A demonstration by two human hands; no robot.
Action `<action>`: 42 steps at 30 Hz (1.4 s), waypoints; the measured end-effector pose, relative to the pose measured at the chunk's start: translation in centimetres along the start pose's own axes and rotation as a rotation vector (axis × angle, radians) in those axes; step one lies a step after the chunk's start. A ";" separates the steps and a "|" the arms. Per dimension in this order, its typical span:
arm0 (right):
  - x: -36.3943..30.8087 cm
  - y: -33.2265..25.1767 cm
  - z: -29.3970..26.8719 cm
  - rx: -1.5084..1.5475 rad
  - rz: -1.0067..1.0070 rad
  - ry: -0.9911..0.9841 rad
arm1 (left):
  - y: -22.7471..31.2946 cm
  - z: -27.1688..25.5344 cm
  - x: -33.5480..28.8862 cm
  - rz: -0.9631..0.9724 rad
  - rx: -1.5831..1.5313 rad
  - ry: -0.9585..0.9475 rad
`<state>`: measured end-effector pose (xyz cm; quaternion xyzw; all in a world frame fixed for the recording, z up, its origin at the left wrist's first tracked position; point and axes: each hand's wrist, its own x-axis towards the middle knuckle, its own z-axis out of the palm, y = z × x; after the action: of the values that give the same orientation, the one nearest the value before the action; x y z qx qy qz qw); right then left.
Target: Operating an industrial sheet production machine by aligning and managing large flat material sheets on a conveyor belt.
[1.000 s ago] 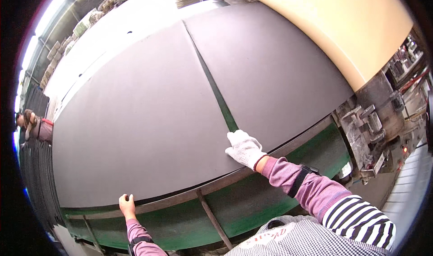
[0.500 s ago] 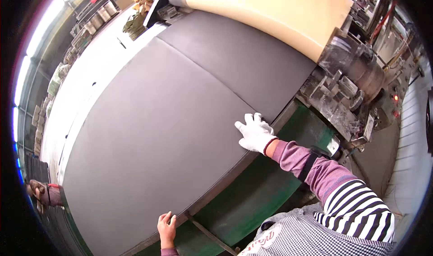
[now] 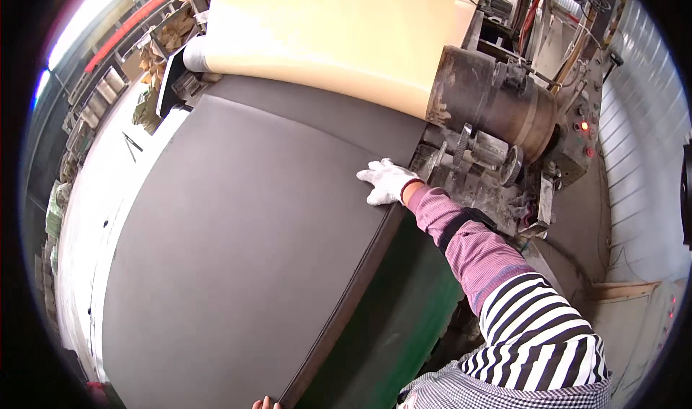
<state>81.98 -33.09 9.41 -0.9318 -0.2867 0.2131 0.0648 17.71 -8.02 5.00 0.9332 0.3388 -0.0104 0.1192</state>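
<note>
Ribbed wall (image 3: 634,149), right hand (image 3: 388,183) — on grey sheet (image 3: 245,243)

My left grip (image 3: 267,404) is cut off by the lower edge; only fingertips show, and its hold cannot be determined. The palm side of my gloved right grip (image 3: 389,182) is hidden from view. The large dark sheet (image 3: 238,250) runs out at the lower edge, as do the green panel (image 3: 375,330) and my checked apron (image 3: 461,390). The far part of the rear dark sheet (image 3: 310,100) is hidden by the cream sheet (image 3: 324,34), itself cut off at the top. A black object (image 3: 687,193) is truncated by the right rim. The stacks (image 3: 56,214) along the left rim are too blurred to identify; a red item (image 3: 96,387) at lower left is too small.
</note>
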 end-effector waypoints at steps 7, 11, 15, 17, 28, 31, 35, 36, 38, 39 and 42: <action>4.2 3.7 2.2 -0.107 0.182 0.215 | 11.4 0.6 6.6 0.097 0.101 -0.011; 1.0 1.3 2.4 -0.133 -0.145 0.207 | 17.4 2.7 9.5 -0.080 0.048 -0.029; -8.1 -5.4 4.5 0.094 -0.714 0.636 | 21.1 4.7 12.1 0.021 0.048 0.018; -13.4 -8.2 6.1 0.514 -0.839 0.515 | 19.7 5.4 12.5 -0.099 -0.397 -0.127; -36.5 2.4 15.1 0.283 0.095 -0.614 | -4.3 1.9 -1.9 -0.388 0.107 -0.097; -41.9 8.1 18.7 -0.302 -0.152 -0.706 | -1.6 2.3 -0.4 -0.224 0.100 -0.081; -46.6 11.5 20.9 -0.247 -0.047 -0.717 | 5.2 3.1 3.6 -0.147 0.147 -0.100; -47.3 11.8 21.0 -0.216 -0.042 -0.684 | 6.8 3.2 4.4 -0.142 0.140 -0.093; -48.4 11.6 21.4 -0.270 -0.006 -0.687 | 9.9 3.9 5.7 -0.154 0.122 -0.037; -48.6 11.4 21.7 -0.322 -0.162 -0.637 | 11.1 4.5 6.5 -0.160 0.098 -0.018; -49.1 11.6 22.7 -0.255 -0.153 -0.629 | 12.5 7.0 8.0 -0.009 -0.042 0.135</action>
<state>41.46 -70.29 3.81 -0.7969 -0.3860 0.4467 -0.1279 32.20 -13.84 0.05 0.9275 0.3505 0.0593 0.1155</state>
